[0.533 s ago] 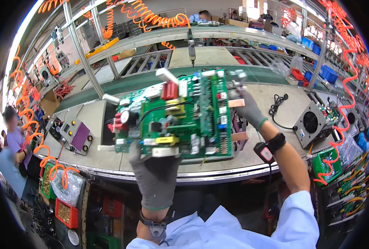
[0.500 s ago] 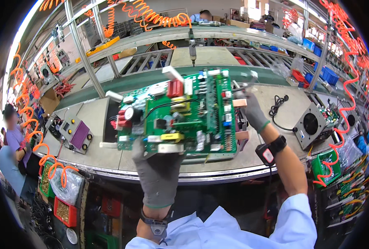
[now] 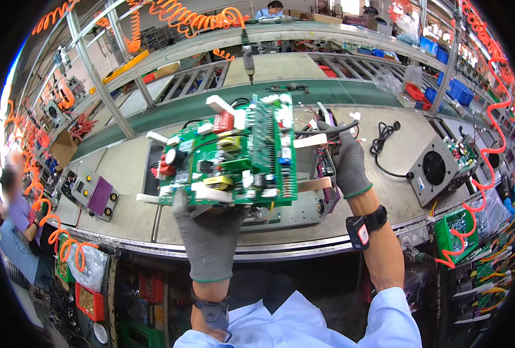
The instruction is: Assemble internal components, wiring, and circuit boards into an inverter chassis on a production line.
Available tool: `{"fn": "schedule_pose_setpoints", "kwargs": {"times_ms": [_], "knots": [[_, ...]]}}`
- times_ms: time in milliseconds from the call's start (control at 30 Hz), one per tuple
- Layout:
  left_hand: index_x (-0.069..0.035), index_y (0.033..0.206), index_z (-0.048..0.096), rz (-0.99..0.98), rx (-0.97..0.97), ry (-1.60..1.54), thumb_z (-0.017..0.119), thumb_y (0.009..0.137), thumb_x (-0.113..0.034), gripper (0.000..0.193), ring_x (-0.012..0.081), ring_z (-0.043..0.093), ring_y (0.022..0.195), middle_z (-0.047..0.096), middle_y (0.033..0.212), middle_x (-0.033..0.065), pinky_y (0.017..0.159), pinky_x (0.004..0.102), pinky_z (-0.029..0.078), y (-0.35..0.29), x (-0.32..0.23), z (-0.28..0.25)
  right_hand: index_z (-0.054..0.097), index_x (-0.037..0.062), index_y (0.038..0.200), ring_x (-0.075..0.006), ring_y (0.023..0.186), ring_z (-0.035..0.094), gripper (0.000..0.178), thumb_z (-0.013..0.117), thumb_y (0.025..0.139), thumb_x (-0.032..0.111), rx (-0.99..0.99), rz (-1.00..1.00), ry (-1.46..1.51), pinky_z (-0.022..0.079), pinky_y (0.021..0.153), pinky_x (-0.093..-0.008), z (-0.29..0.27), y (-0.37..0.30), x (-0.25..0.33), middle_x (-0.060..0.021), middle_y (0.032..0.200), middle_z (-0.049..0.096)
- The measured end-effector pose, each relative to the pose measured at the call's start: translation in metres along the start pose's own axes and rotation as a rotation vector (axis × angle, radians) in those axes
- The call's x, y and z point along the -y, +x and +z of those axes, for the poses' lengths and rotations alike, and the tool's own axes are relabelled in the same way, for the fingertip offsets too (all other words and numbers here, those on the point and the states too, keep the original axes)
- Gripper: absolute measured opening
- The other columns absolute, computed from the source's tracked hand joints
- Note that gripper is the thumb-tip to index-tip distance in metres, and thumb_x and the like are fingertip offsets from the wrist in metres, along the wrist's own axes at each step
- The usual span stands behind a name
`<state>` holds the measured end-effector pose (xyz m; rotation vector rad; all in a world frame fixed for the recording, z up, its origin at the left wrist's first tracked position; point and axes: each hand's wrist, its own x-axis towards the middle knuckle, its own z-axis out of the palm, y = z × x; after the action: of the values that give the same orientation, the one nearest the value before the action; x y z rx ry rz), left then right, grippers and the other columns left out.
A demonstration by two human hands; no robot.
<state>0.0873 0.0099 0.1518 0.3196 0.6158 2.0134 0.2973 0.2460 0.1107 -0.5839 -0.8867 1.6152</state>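
Left fingers (image 3: 181,204) curled under circuit board (image 3: 240,163)

Gloves (image 3: 212,249) are matt knit cloth, the circuit board (image 3: 234,159) glossy, the chassis (image 3: 297,216) smooth metal, the worktop (image 3: 131,191) dull.

Directly before you, the circuit board (image 3: 234,159) is above the metal chassis (image 3: 309,214) on the bench (image 3: 133,165), your left hand (image 3: 211,238) at the board's near edge. Your right hand (image 3: 350,165) is right of the board. A cased unit (image 3: 89,191) stands on your left; on your right, a power cord (image 3: 384,138) lies between that hand and a fan unit (image 3: 434,168). Behind the bench runs the belt (image 3: 344,95), with a hand tool (image 3: 289,89) on it.
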Motion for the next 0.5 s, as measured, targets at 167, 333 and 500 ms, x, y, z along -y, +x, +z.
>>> {"fn": "schedule_pose_setpoints", "kwargs": {"times_ms": [167, 333, 500], "knots": [[-0.006, 0.137, 0.056, -0.012, 0.035, -0.141, 0.059, 0.097, -0.055, 0.064, 0.0355, 0.060, 0.120, 0.059, 0.131, 0.0209, 0.106, 0.0643, 0.050, 0.001, 0.002, 0.006, 0.066, -0.0026, 0.116, -0.0215, 0.095, 0.070, 0.034, 0.043, 0.110, 0.022, -0.099, 0.036, 0.005, 0.058, 0.090, -0.0353, -0.003, 0.004, 0.013, -0.0128, 0.106, 0.072], [-0.006, 0.139, 0.054, 0.031, 0.105, -0.137, 0.056, 0.099, -0.053, 0.062, 0.0348, 0.060, 0.122, 0.058, 0.133, 0.0215, 0.103, 0.0634, 0.054, 0.003, 0.008, 0.010, 0.066, 0.0038, 0.097, -0.0174, 0.080, 0.068, 0.027, 0.047, 0.108, 0.020, -0.145, -0.019, 0.031, 0.056, 0.072, -0.0351, 0.000, 0.001, 0.008, -0.0072, 0.087, 0.068], [-0.013, 0.145, 0.053, -0.004, 0.089, -0.093, 0.053, 0.102, -0.053, 0.059, 0.0275, 0.063, 0.125, 0.059, 0.141, 0.0112, 0.100, 0.0508, 0.058, -0.007, 0.006, 0.011, 0.070, 0.0029, 0.116, -0.0265, 0.082, 0.070, 0.025, 0.060, 0.104, 0.022, -0.022, -0.652, -1.076, 0.054, 0.073, -0.0394, 0.009, -0.001, 0.002, -0.0107, 0.085, 0.070]]}}
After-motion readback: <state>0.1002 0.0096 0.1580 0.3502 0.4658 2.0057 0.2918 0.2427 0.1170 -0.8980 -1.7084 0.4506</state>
